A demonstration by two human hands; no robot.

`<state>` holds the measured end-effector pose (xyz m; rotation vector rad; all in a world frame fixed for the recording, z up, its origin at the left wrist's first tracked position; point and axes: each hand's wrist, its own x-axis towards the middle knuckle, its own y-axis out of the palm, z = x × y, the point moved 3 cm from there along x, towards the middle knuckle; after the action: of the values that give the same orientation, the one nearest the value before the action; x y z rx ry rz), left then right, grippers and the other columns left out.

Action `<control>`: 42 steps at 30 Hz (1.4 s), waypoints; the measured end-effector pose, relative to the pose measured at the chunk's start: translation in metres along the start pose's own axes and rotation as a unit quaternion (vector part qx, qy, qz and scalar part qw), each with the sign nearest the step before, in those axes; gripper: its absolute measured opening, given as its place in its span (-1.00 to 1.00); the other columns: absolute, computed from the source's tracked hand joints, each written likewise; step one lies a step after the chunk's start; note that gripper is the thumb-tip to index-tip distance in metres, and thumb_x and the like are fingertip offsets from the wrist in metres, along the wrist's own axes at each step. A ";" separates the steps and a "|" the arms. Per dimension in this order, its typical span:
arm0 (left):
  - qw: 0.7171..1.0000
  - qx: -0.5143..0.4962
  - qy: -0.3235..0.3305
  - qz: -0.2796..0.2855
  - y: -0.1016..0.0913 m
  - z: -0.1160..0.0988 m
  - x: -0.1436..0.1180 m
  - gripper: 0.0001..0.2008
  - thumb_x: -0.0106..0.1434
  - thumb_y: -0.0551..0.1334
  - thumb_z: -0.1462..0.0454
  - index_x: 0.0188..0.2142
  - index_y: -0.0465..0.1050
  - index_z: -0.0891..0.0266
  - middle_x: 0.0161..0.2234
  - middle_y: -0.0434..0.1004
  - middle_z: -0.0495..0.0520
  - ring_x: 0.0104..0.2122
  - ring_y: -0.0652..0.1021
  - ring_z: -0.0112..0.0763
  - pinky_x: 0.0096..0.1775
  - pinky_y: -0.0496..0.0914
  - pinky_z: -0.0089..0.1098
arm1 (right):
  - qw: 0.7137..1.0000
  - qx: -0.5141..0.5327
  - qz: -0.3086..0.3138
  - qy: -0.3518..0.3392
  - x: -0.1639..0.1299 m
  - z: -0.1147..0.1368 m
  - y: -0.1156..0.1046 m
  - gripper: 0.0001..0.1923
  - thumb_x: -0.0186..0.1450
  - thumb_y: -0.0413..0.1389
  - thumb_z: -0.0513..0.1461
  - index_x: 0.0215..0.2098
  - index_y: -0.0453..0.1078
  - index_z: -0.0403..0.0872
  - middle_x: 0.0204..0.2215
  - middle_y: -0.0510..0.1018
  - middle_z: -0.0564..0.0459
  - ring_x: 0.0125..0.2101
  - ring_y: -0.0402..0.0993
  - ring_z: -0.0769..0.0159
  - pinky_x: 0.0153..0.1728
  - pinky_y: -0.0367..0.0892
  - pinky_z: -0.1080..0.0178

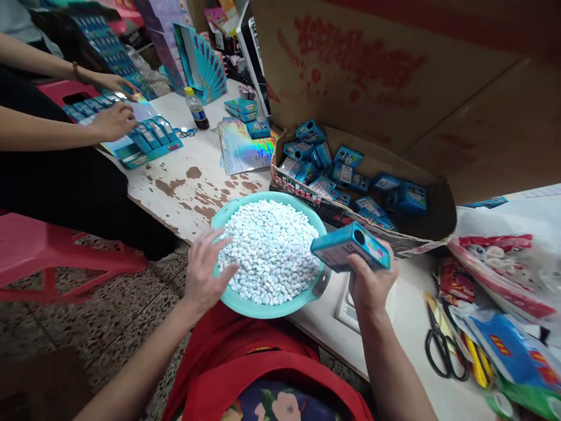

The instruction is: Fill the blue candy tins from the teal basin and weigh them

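A turquoise plastic basin [263,311] heaped with small pale blue and white candies [272,251] stands at the table edge against my red apron. My left hand [208,269] is at the basin's left rim, fingers spread, with the fingertips over the candies. In my right hand [372,278] I grip a small blue box [337,248] with a round dark hole in its end, tilted above the basin's right rim. Behind it, an open cardboard box [421,245] holds several similar blue boxes [346,175]. Part of a white scale [348,310] shows under my right wrist.
At the left, another person's hands [114,121] work on a display card of blue packs [153,137]. A dark drink bottle [197,109] and shiny sheets [243,149] lie beyond the basin. Scissors [438,345] and plastic packaging [504,345] lie at the right. A pink stool [48,245] stands left.
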<state>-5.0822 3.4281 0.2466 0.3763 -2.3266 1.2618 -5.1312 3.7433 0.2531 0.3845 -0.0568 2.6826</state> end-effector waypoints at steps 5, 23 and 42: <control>0.997 -0.008 -0.072 0.004 0.022 0.018 -0.035 -0.63 0.33 0.13 0.14 0.11 0.29 0.11 0.22 0.28 0.22 0.26 0.25 -0.03 0.22 0.21 0.05 | 0.998 -0.003 -0.062 0.031 -0.037 -0.036 -0.017 -0.57 -0.05 0.35 -0.09 -0.24 0.42 -0.02 -0.37 0.53 0.08 -0.41 0.47 0.26 -0.32 0.40 0.21; 0.993 -0.058 -0.059 0.080 0.043 0.056 0.003 -0.54 0.32 0.16 0.23 0.20 0.19 0.11 0.21 0.28 0.26 0.18 0.38 -0.08 0.18 0.31 -0.03 | 0.985 -0.046 -0.050 0.157 0.000 -0.024 0.008 -0.56 -0.13 0.36 -0.17 -0.27 0.43 -0.05 -0.43 0.57 0.09 -0.45 0.49 0.26 -0.36 0.41 0.21; 0.995 0.077 0.056 0.024 0.049 -0.001 -0.005 -0.59 0.28 0.21 0.06 0.01 0.40 0.26 0.11 0.42 0.29 0.15 0.40 -0.07 0.15 0.26 -0.12 | 0.969 0.003 -0.225 0.108 -0.095 -0.028 -0.209 -0.52 -0.14 0.36 -0.14 -0.27 0.36 -0.05 -0.40 0.56 0.15 -0.40 0.51 0.33 -0.21 0.43 0.18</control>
<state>-5.0992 3.4550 0.2095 0.2940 -2.1636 1.4530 -4.9683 3.8975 0.1953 0.0886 0.0922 2.2579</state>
